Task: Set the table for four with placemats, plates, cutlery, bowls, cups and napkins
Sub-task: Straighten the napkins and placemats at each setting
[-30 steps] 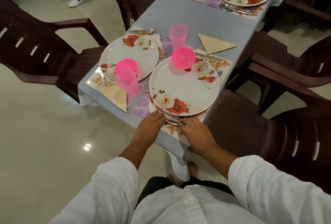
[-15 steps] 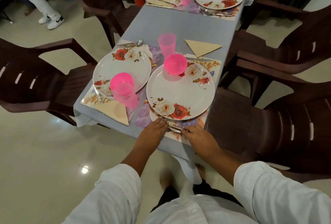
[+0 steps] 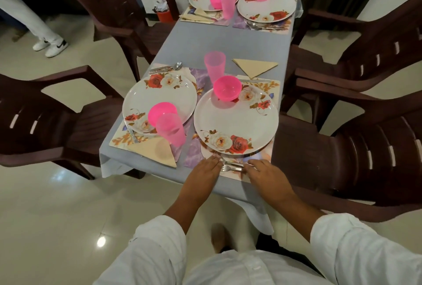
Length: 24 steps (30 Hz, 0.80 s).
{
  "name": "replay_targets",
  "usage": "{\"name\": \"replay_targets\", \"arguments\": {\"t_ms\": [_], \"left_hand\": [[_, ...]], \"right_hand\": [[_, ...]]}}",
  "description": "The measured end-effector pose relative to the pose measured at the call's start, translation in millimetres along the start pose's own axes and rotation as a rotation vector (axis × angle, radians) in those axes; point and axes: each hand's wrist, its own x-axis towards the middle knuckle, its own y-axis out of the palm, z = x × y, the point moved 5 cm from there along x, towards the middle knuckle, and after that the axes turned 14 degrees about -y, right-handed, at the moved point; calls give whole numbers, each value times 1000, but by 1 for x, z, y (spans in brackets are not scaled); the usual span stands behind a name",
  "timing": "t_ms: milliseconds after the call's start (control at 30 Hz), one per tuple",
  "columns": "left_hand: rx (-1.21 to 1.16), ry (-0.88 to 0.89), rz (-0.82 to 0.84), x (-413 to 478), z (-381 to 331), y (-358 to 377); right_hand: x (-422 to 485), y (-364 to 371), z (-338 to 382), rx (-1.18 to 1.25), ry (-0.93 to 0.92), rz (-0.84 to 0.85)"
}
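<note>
Both hands now rest slightly farther apart than before, left hand (image 3: 206,170) and right hand (image 3: 266,174) flat, relaxed fingers touching opposite ends of the cutlery (image 3: 231,167), which lies crosswise on the placemat (image 3: 266,150) between plate (image 3: 235,120) and the near edge of the bench (image 3: 217,43), tines pointing left.

Dim indoor light, floor (image 3: 68,227) glare, wide-angle bowing

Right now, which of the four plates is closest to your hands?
The near right plate, pink bowl at its far edge: the left hand and right hand touch the cutlery at its near rim.
</note>
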Motion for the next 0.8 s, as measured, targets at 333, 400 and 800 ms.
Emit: {"name": "replay_targets", "arguments": {"t_ms": [333, 400, 800], "left_hand": [[-179, -27, -271, 10, 14, -41], [-174, -38, -292, 22, 14, -45], [-218, -114, -308, 90, -5, -85]], "right_hand": [[51, -54, 26, -20, 23, -266], [61, -62, 20, -4, 48, -289], [104, -84, -55, 70, 236, -257]]}}
